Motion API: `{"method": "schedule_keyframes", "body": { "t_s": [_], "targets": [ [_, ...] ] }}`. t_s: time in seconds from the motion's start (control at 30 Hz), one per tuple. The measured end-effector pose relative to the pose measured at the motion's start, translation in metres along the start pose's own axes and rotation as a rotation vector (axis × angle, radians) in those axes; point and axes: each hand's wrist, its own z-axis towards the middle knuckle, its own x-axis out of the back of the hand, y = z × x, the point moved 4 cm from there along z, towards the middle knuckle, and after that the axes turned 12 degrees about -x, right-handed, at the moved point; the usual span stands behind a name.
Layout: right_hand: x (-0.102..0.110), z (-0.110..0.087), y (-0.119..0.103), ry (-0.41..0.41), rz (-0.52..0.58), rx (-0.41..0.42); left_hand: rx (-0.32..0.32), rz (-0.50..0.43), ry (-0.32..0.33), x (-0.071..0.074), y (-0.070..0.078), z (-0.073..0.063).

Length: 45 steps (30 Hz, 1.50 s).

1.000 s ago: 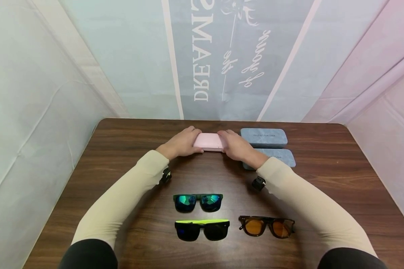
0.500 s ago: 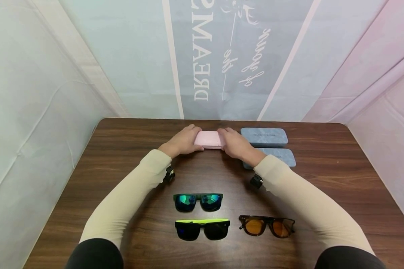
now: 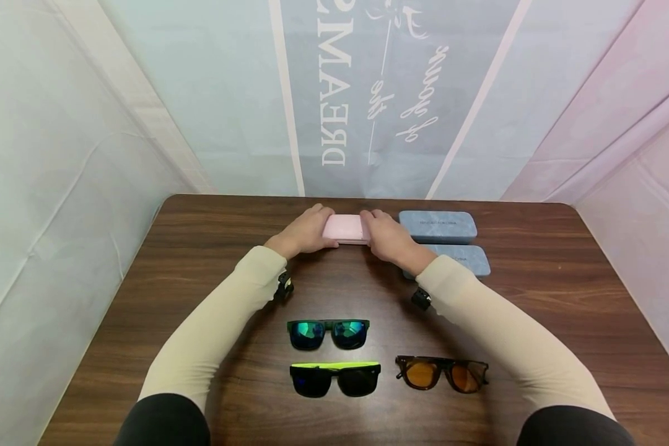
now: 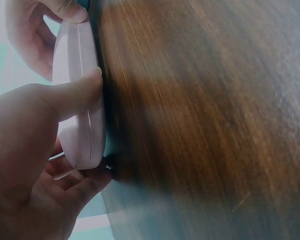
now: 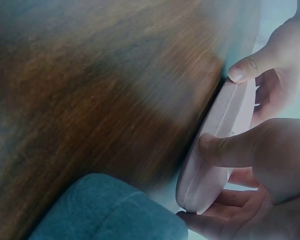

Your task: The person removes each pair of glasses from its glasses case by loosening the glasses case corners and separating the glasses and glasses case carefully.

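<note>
A closed pink glasses case (image 3: 345,228) lies near the back edge of the table, between both hands. My left hand (image 3: 306,231) grips its left end, and my right hand (image 3: 391,238) holds the right end. In the left wrist view the thumb presses the seam side of the pink case (image 4: 82,142), with fingers curled round its end and far side. The right wrist view shows the same kind of hold on the pink case (image 5: 215,120). I cannot tell whether its underside touches the wood. The case's ends are partly hidden by the hands.
Two blue glasses cases (image 3: 437,227) (image 3: 463,257) lie right of the pink one, the nearer partly behind the right forearm. Toward the front of the brown table (image 3: 245,409) lie green-mirrored sunglasses (image 3: 327,334), black sunglasses with lime temples (image 3: 334,380) and orange-lensed tortoiseshell sunglasses (image 3: 441,374).
Both hands have shifted the pink case slightly toward the back edge, and the forearms have drawn a little closer together. The blue cases and the sunglasses stay in place.
</note>
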Motion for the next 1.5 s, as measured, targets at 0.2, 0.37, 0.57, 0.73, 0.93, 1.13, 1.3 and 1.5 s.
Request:
{"method": "schedule_keyframes", "body": {
  "t_s": [0.2,0.37,0.57,0.73,0.93,1.13,1.3,1.5],
  "targets": [
    [0.0027,-0.0011,-0.0015,-0.008,0.003,-0.005,0.012,-0.006,-0.001,0.0019,-0.0001,0.0007],
    [0.0014,-0.0014,-0.0014,-0.010,-0.001,-0.002,0.021,-0.016,-0.003,0.0021,0.0013,-0.0005],
    [0.0006,-0.0017,-0.0011,-0.011,-0.012,-0.001,0.029,-0.024,0.004,0.0008,0.0013,-0.0023],
    [0.0019,-0.0030,-0.0014,-0.016,-0.015,0.007,0.032,-0.028,-0.002,0.0007,0.0017,-0.0035],
    [0.0015,-0.0027,-0.0002,-0.012,-0.011,0.019,0.027,-0.022,0.001,-0.0003,0.0009,-0.0043],
    [-0.0005,-0.0023,0.0020,-0.009,-0.010,0.027,0.024,-0.022,0.002,-0.0016,0.0007,-0.0040],
    [0.0001,-0.0021,0.0032,-0.009,-0.010,0.031,0.031,-0.029,-0.003,-0.0009,0.0016,-0.0036],
    [0.0035,-0.0018,0.0033,-0.016,-0.008,0.022,0.030,-0.030,-0.006,-0.0007,0.0013,-0.0019]
  ]
}}
